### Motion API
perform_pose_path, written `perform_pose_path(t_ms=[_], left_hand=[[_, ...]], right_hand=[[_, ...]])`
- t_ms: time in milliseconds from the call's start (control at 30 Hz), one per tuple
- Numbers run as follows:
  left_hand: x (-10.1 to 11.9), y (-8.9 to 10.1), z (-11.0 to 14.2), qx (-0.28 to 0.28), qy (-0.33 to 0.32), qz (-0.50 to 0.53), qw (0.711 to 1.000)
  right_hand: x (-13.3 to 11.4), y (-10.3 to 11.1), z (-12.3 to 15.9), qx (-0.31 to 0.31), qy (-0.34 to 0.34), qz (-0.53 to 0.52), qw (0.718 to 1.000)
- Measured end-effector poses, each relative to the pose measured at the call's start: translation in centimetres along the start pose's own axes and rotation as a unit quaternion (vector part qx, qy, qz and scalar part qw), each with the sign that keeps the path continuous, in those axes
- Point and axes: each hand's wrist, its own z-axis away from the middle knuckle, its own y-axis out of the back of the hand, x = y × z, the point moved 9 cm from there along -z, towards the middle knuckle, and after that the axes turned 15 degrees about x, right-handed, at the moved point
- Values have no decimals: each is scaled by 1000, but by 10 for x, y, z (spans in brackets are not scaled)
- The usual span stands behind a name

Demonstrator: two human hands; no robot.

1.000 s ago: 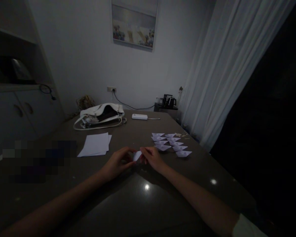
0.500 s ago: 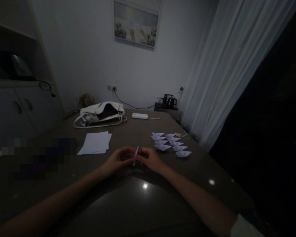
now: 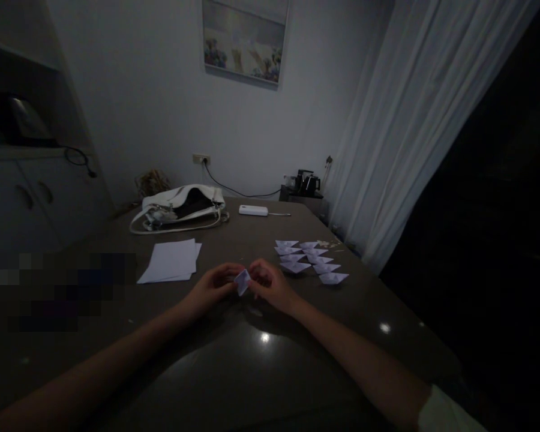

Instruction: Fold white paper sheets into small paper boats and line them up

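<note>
Between my two hands, just above the table, is a small folded white paper, its faces spread a little apart. My left hand pinches its left side between thumb and fingers. On the other side, my right hand grips the right edge, thumb in front and fingers curled behind. Several folded paper boats stand in two columns to the right of my hands. Left of them lies a small stack of white paper sheets, slightly fanned.
A white handbag lies gaping at the table's far left. Near the far edge is a white power bank with a short cable. Small scraps lie behind the boats. A black kettle stands beyond the table, beside the white curtain.
The folded paper was turned edge-on half a second ago; now its opened face shows toward me. Both hands have stayed on it, with fingers shifted. The view has swung slightly.
</note>
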Motion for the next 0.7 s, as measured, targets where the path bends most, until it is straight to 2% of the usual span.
perform_pose_path(t_ms=[133, 267, 400, 533, 700], left_hand=[[-7, 2, 1, 5, 38, 11, 999], [-13, 4, -1, 27, 68, 38, 997], [-21, 2, -1, 22, 105, 77, 991], [-18, 1, 0, 20, 99, 104, 989], [-13, 1, 1, 28, 82, 39, 995]], right_hand=[[5, 1, -3, 10, -14, -25, 1000], [10, 5, -6, 29, -29, -18, 999], [12, 8, -7, 42, -34, -1, 999], [1, 9, -5, 42, -5, 34, 999], [-6, 4, -1, 10, -2, 41, 999]])
